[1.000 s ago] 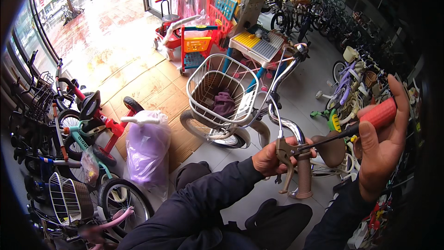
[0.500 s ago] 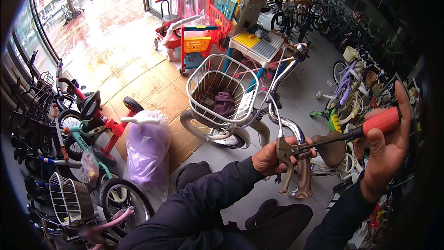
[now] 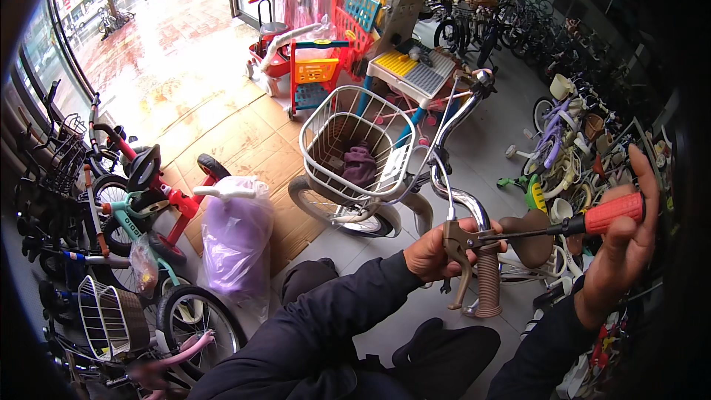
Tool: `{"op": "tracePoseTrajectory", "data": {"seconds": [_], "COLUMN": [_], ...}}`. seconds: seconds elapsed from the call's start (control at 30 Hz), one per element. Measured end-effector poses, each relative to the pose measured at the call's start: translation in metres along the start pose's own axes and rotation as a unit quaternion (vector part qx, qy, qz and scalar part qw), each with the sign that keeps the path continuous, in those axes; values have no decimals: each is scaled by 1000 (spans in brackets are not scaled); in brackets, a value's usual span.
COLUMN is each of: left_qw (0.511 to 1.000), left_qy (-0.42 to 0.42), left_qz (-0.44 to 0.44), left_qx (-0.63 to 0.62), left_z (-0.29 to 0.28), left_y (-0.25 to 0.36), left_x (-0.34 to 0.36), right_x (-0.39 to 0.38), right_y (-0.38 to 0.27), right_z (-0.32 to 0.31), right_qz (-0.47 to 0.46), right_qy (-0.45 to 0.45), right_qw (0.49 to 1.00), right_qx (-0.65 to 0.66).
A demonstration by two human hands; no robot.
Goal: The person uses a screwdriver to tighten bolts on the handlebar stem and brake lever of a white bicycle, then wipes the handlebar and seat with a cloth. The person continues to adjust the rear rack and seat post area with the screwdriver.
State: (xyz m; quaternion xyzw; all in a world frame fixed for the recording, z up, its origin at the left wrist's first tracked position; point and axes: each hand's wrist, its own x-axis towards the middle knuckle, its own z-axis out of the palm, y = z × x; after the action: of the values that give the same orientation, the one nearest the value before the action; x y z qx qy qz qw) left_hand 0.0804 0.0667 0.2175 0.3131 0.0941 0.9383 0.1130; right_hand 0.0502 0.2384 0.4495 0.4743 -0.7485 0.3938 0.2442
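My right hand holds a screwdriver by its ridged red handle, between thumb and fingers, with the index finger stretched up past its end. The dark shaft runs left, nearly level, and its tip meets the clamp of a brown brake lever. My left hand is closed around the lever's bracket from the left, next to the brown ribbed grip. Both sit on the curved chrome handlebar of a bicycle. A white-rimmed basket in front of the handlebar contains a dark purple cloth.
A purple item in clear plastic stands on flattened cardboard. Children's bikes, one with a red frame, crowd the left. A toy table is beyond the basket. Many small bikes line the right, including a purple one.
The screwdriver handle has dropped slightly and the shaft lies closer to level. The fingers of my right hand have shifted on the handle. My left hand stays at the brake lever.
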Motion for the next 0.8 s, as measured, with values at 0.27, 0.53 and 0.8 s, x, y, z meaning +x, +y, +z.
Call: {"op": "tracePoseTrajectory", "data": {"seconds": [0.27, 0.53, 0.8], "left_qw": [989, 995, 996], "left_qy": [60, 43, 42], "left_qz": [-22, -18, -10], "left_qx": [135, 89, 73], "left_z": [3, -2, 0], "left_y": [2, 0, -1], "left_x": [-1, -1, 0], "right_x": [-7, -10, -7], "right_y": [0, -6, 5], "right_z": [2, 5, 4], "right_qz": [26, 103, 35], "right_qy": [26, 12, 11], "right_qw": [999, 995, 997], "right_qx": [-37, 16, 73]}}
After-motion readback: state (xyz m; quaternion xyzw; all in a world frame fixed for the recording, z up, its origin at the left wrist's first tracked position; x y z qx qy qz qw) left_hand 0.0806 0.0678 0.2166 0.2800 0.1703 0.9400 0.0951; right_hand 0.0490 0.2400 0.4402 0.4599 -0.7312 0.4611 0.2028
